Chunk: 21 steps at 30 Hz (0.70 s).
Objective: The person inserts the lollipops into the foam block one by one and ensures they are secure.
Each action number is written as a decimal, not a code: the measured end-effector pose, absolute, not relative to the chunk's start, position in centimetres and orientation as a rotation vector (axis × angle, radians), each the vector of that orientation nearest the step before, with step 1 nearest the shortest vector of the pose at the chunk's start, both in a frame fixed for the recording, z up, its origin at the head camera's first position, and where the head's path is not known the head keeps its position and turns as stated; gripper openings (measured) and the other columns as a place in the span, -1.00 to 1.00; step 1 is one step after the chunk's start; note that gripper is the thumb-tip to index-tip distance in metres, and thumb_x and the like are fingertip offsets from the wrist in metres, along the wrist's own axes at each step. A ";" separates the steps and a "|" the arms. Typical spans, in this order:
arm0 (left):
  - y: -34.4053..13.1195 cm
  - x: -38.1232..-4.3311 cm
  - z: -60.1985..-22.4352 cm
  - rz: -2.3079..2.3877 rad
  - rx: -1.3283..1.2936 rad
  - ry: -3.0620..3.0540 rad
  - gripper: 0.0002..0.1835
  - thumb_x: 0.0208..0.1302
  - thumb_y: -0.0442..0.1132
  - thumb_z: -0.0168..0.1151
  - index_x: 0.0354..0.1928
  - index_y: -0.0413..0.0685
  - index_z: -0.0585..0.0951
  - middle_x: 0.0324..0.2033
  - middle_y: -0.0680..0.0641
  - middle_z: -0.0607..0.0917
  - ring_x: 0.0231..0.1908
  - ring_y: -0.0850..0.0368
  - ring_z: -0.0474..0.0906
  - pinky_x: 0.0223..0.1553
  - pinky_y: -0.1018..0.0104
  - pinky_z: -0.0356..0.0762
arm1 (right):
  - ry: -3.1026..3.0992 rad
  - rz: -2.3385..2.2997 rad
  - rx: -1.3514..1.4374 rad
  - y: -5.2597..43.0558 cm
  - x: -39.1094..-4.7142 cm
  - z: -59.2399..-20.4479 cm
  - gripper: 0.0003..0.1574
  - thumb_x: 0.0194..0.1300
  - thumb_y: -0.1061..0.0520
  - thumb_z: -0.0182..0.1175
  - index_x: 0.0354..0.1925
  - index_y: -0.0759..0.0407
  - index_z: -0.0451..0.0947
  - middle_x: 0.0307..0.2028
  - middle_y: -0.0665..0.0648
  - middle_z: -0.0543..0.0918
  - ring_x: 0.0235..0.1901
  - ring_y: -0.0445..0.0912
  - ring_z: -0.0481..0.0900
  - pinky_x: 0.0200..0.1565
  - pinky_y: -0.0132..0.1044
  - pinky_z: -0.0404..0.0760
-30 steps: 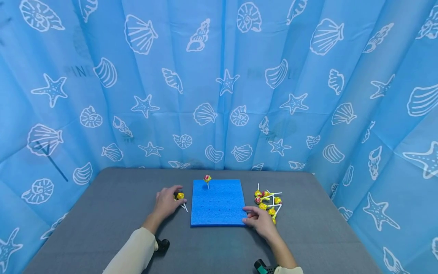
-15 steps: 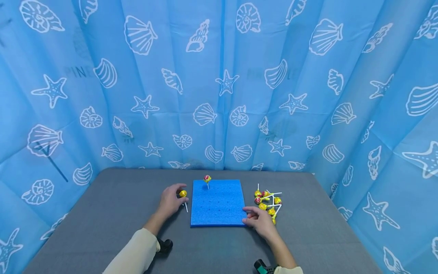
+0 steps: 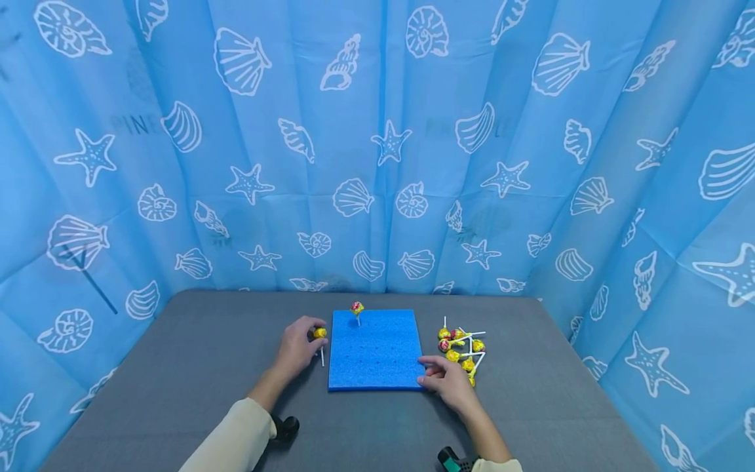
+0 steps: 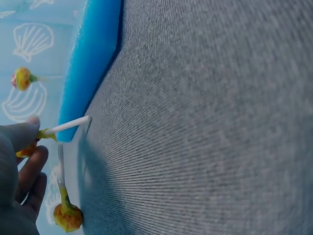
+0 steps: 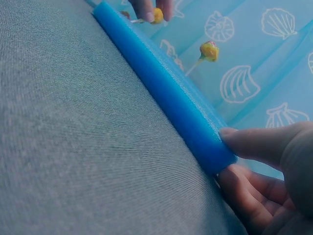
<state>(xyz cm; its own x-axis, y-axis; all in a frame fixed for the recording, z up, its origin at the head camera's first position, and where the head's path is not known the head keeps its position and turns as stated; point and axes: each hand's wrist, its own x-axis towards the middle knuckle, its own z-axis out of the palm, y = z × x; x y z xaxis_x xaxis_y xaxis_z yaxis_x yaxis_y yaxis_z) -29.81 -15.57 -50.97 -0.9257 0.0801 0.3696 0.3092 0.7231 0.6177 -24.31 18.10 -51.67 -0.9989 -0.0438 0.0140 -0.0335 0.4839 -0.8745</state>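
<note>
My left hand (image 3: 297, 345), just left of the blue foam board (image 3: 377, 377), pinches a yellow-wrapped lollipop (image 3: 320, 333) by its head. Its white stick (image 4: 71, 124) juts past the thumb in the left wrist view, above the table. Another lollipop (image 4: 68, 216) lies below that hand, its head hidden from the head view. My right hand (image 3: 451, 381) grips the board's near right edge, thumb on top and fingers against the side. A red-and-yellow lollipop (image 3: 357, 307) stands upright in the board near its far left corner. Rows of small holes mark the board's top.
Several yellow lollipops (image 3: 468, 359) lie in a loose pile right of the board, beyond my right hand. The grey cloth-covered table (image 3: 366, 432) ends at a blue curtain (image 3: 377, 164) with white shell prints. Dark wrist-worn devices (image 3: 286, 429) sit at both wrists.
My left hand has moved a little to the right, toward the board, with the lollipop head between its fingers. My right hand and the board have stayed in place.
</note>
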 end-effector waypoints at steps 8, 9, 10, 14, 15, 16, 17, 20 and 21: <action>-14.8 -29.7 -50.2 -1.077 -0.338 -2.476 -0.72 0.18 -0.29 0.41 -0.05 -0.03 0.65 -0.14 -0.01 0.62 -0.19 0.08 0.56 -0.15 0.12 0.58 | 2.689 -1.601 -0.068 18.2 -24.2 -51.6 -0.59 0.17 0.25 0.39 0.02 0.17 0.64 -0.38 0.05 0.55 -0.40 -0.09 0.48 -0.42 -0.34 0.50; -14.6 -29.7 -50.1 -1.087 -0.338 -2.457 -0.72 0.18 -0.30 0.41 -0.05 -0.04 0.65 -0.14 -0.02 0.62 -0.20 0.07 0.56 -0.15 0.12 0.59 | 2.689 -1.602 -0.070 18.2 -24.2 -51.6 -0.59 0.17 0.25 0.39 0.02 0.17 0.64 -0.38 0.05 0.54 -0.40 -0.09 0.48 -0.42 -0.34 0.50; -14.4 -29.8 -50.0 -1.093 -0.334 -2.443 -0.72 0.18 -0.31 0.41 -0.05 -0.04 0.65 -0.14 -0.02 0.62 -0.21 0.07 0.57 -0.16 0.12 0.60 | 2.688 -1.604 -0.072 18.2 -24.2 -51.6 -0.59 0.17 0.25 0.39 0.02 0.17 0.63 -0.37 0.05 0.54 -0.40 -0.08 0.48 -0.42 -0.34 0.50; -13.8 -29.9 -49.5 -1.139 -0.294 -2.407 -0.72 0.19 -0.34 0.39 -0.05 -0.04 0.66 -0.12 -0.03 0.63 -0.19 0.04 0.58 -0.12 0.11 0.61 | 2.690 -1.606 -0.086 18.2 -24.1 -51.6 -0.59 0.17 0.25 0.39 0.03 0.18 0.63 -0.37 0.05 0.54 -0.40 -0.08 0.48 -0.41 -0.34 0.51; -13.6 -29.9 -49.3 -1.157 -0.285 -2.397 -0.72 0.19 -0.35 0.39 -0.05 -0.04 0.66 -0.12 -0.04 0.63 -0.18 0.03 0.58 -0.10 0.10 0.61 | 2.692 -1.605 -0.090 18.2 -24.2 -51.6 -0.59 0.17 0.25 0.39 0.03 0.18 0.63 -0.37 0.05 0.54 -0.40 -0.08 0.48 -0.41 -0.34 0.51; -13.5 -29.9 -49.2 -1.173 -0.271 -2.392 -0.72 0.19 -0.35 0.39 -0.05 -0.03 0.65 -0.11 -0.04 0.63 -0.17 0.03 0.59 -0.09 0.09 0.61 | 2.693 -1.603 -0.093 18.2 -24.2 -51.7 -0.59 0.17 0.25 0.39 0.03 0.18 0.63 -0.37 0.05 0.55 -0.40 -0.08 0.48 -0.41 -0.35 0.51; -13.4 -29.9 -49.1 -1.198 -0.259 -2.385 -0.73 0.19 -0.36 0.38 -0.05 -0.04 0.65 -0.10 -0.04 0.63 -0.15 0.02 0.59 -0.08 0.09 0.61 | 2.694 -1.602 -0.096 18.2 -24.2 -51.7 -0.59 0.17 0.24 0.39 0.03 0.18 0.63 -0.37 0.05 0.55 -0.40 -0.08 0.48 -0.41 -0.34 0.52; -13.0 -29.9 -48.8 -1.279 -0.220 -2.366 -0.75 0.21 -0.35 0.37 -0.07 -0.03 0.65 -0.07 -0.05 0.61 -0.11 0.01 0.60 -0.05 0.08 0.60 | 2.699 -1.599 -0.109 18.3 -24.2 -51.7 -0.59 0.18 0.25 0.38 0.03 0.18 0.63 -0.37 0.05 0.55 -0.40 -0.08 0.49 -0.41 -0.35 0.52; -12.9 -29.9 -48.7 -1.308 -0.206 -2.361 -0.75 0.22 -0.34 0.37 -0.06 -0.04 0.64 -0.06 -0.05 0.60 -0.10 0.00 0.60 -0.05 0.07 0.60 | 2.699 -1.598 -0.112 18.3 -24.2 -51.6 -0.59 0.18 0.25 0.38 0.03 0.18 0.63 -0.37 0.05 0.55 -0.40 -0.08 0.49 -0.41 -0.35 0.52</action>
<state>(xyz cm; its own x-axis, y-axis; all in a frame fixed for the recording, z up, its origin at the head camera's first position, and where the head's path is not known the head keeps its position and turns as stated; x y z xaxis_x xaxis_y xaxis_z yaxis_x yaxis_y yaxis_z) -29.94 -12.90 -48.66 -0.8959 -0.0769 0.4375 0.3300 0.5440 0.7714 -24.16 18.29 -51.64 -0.9974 -0.0631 0.0336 -0.0598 0.4792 -0.8756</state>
